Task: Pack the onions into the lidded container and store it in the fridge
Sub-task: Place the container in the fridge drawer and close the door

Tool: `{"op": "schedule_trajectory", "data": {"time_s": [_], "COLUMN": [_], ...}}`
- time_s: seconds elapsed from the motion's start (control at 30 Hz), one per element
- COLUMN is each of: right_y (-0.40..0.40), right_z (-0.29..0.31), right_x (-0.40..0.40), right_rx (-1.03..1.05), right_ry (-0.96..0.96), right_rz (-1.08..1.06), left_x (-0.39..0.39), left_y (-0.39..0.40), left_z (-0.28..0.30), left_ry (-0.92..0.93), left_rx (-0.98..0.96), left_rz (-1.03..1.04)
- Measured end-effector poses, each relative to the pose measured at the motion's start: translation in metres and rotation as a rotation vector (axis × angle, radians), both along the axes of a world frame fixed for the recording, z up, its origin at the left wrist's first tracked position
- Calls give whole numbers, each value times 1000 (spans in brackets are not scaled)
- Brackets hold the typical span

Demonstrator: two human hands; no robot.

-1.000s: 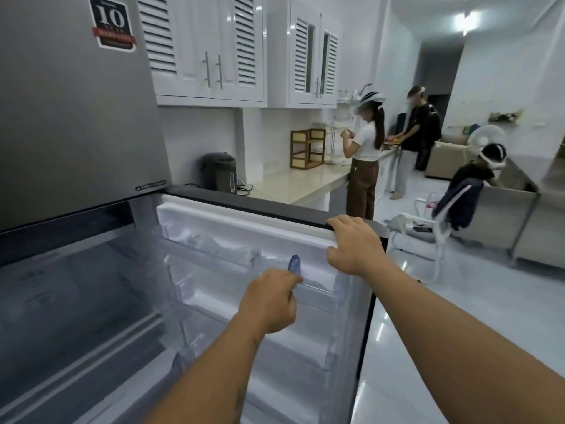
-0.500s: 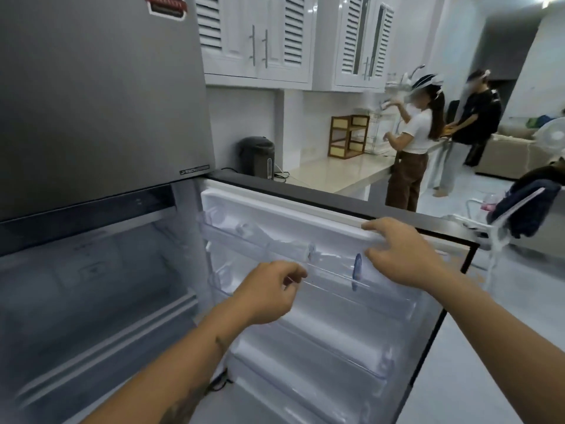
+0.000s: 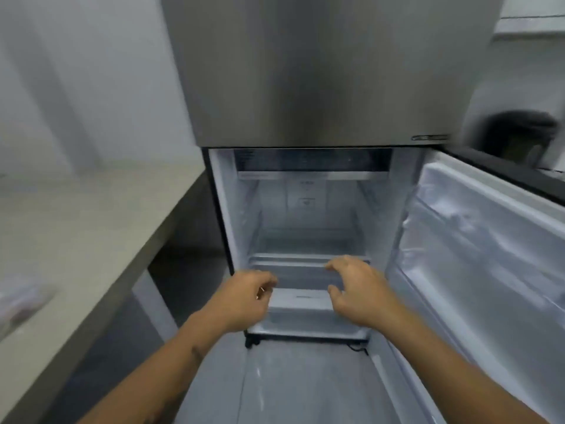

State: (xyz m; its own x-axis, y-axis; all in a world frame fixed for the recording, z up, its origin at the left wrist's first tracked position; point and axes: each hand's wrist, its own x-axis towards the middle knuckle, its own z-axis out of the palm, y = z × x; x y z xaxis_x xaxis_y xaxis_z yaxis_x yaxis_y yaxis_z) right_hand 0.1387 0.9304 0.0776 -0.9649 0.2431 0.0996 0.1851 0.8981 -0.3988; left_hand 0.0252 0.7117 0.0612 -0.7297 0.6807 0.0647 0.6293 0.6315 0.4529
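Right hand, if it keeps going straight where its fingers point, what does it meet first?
The right hand, open and empty, points left and into the open grey fridge. It would probably first reach the clear shelf edge; blur makes depth uncertain.

A pale bench (image 3: pixel 91 240) fills the left side. On its near left edge lies a blurred clear packet (image 3: pixel 21 304). A dark appliance (image 3: pixel 519 134) stands far right of the bench.

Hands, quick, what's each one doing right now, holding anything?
Left hand: loosely curled, empty, in front of the open fridge.
Right hand: open, empty, fingers spread.
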Motion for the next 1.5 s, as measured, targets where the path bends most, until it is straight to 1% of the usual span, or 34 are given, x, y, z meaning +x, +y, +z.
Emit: {"op": "schedule_trajectory", "data": {"time_s": [0.17,0.37,0.5,0.6,0.7,0.87,1.1,1.33,1.43,1.5], "right_y": [-111,-269,-369,-427,-475,-533,-580,-611,-620,-625], "right_z": [-3,1,1,0,-1,-2,-22,-70,-92,-104], "right_x": [-73,-139,-183,-207,-228,-271,-349,-439,-469,-486], "right_rx": [32,36,28,19,22,49,51,84,70,17], "right_ry": [-28,-27,-27,-39,-72,-79,-121,-187,-206,-229], "right_rz": [319,631,747,789,836,879,935,991,1027,1050], "left_x": [-4,-9,-20,-24,-30,-58,-111,-173,-198,-210], "left_y": [-123,-277,-375,-427,-469,-516,-547,-558,-554,-549], "left_z": [-6,-2,2,1,-1,-4,-30,-81,-99,-109], "left_ry": [-67,-52,-27,-40,-82,-74,-90,-49,-75,-87], "left_rx": [10,64,128,138,124,108,103,-32,11,70], "left_rz": [324,625,803,918,976,1050,1210,1383,1524,1602]}}
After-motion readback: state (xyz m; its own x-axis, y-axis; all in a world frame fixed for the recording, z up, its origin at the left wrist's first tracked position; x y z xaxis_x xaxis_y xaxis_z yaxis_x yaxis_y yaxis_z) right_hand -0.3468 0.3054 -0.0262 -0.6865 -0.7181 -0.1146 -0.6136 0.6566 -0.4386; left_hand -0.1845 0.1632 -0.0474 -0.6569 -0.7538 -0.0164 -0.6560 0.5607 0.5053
